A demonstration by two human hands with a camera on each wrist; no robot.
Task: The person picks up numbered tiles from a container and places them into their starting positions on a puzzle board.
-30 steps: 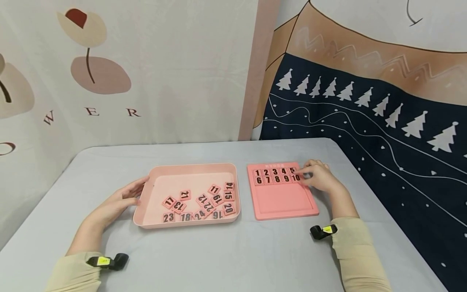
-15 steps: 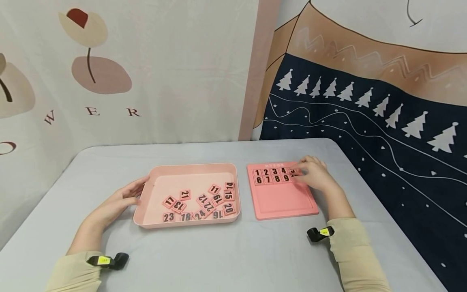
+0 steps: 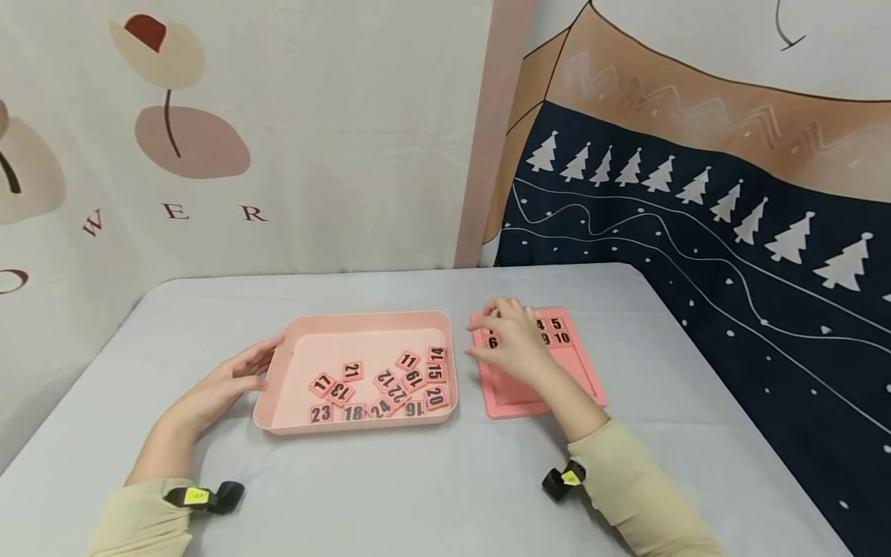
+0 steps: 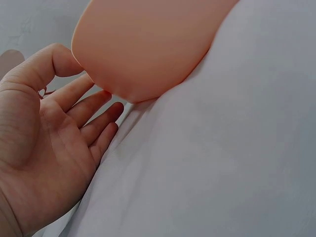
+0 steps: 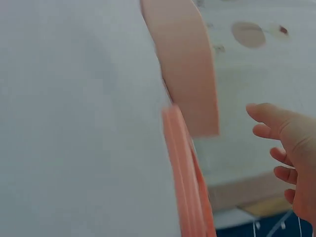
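A pale pink tray (image 3: 327,338) lies on the table with several loose number tiles (image 3: 353,370) scattered in it. My left hand (image 3: 219,391) rests against the tray's left end, the thumb (image 4: 64,61) and fingers touching its wall without curling round it. To the right, a darker pink board (image 3: 511,396) carries two rows of number tiles along its top, including the 5 tile (image 3: 556,323) and 10 tile (image 3: 562,338). Over the board's left part, my right hand (image 3: 515,344) hovers with thumb and fingers apart and nothing between them. It hides some of the tiles.
A pale grey cloth (image 3: 411,495) covers the table. Behind it hang a light curtain (image 3: 362,155) with flower prints and a dark blue cloth (image 3: 696,255) with white trees. A narrow gap separates tray and board.
My right hand has lifted off the 5 and 10 tiles at the board's right edge and moved left, toward the tray. The left hand and the tray have stayed in place.
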